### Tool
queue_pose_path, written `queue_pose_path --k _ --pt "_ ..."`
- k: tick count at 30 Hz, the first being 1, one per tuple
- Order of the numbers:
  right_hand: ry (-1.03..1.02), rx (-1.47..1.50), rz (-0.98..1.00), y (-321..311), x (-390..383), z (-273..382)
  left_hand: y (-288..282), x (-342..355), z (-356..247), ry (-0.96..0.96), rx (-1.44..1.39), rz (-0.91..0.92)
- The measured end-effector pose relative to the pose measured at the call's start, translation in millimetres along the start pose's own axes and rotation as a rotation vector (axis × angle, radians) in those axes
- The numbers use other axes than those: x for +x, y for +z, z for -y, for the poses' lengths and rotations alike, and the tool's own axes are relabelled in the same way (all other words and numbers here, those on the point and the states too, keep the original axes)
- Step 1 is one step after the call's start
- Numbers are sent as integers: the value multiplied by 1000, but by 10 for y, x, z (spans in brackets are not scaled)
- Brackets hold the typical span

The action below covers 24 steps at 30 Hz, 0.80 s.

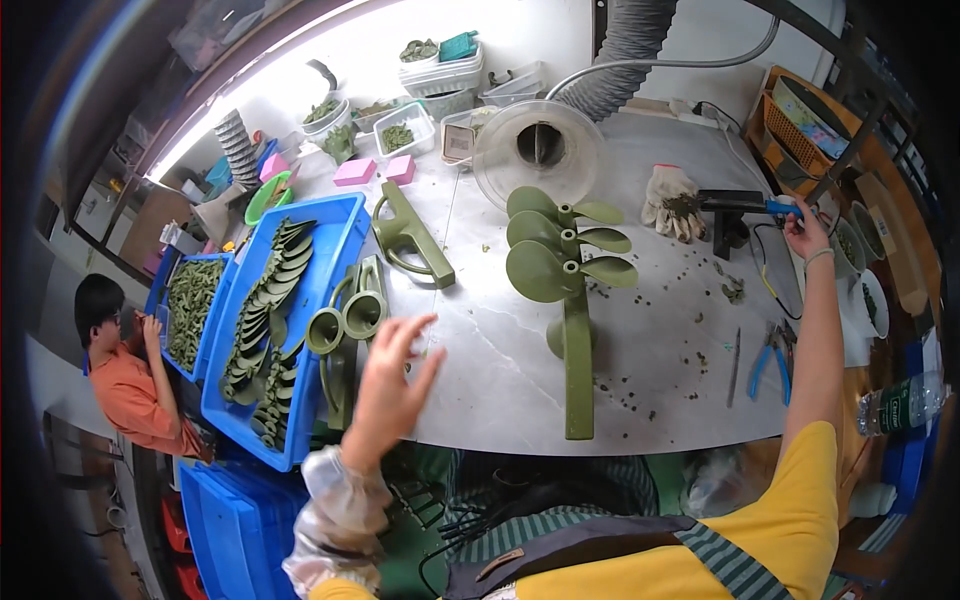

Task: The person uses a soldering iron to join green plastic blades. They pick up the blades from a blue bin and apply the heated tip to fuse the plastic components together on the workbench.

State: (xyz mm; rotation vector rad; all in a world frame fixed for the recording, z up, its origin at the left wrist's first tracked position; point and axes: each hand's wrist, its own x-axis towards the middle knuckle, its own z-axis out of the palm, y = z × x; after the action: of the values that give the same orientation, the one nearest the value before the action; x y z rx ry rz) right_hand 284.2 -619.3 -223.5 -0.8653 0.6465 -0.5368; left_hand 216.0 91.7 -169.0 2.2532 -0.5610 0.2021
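Left hand (393, 385) empty, right hand (807, 232) grasps a slim blue plastic handle (781, 208), best kept off the white fabric glove (668, 186) leftward.

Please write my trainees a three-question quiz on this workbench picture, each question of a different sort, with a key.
1. True or false: the left hand is clenched around a plastic bottle.
2. Which of these is the right hand nearest to? A) the clear round hood; B) the blue-handled black tool; C) the large blue tray.
3. How many two-bladed green pieces can be seen in the middle of the table?

Key:
1. False: its fingers are spread, with nothing seen in it.
2. B.
3. Three.
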Motion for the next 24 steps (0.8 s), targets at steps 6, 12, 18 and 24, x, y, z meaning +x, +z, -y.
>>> queue_pose_path --k 6,12,18,24 --pt "-62 -30 118 120 -355 116 430 978 754 86 686 278" --pt "-159 43 200 437 -1335 67 865 1263 1382 -32 862 262" --pt "-224 124 157 267 -1865 33 624 1359 1346 -29 598 42" --pt "-197 188 251 194 -1895 -176 618 1121 1545 -5 725 218"
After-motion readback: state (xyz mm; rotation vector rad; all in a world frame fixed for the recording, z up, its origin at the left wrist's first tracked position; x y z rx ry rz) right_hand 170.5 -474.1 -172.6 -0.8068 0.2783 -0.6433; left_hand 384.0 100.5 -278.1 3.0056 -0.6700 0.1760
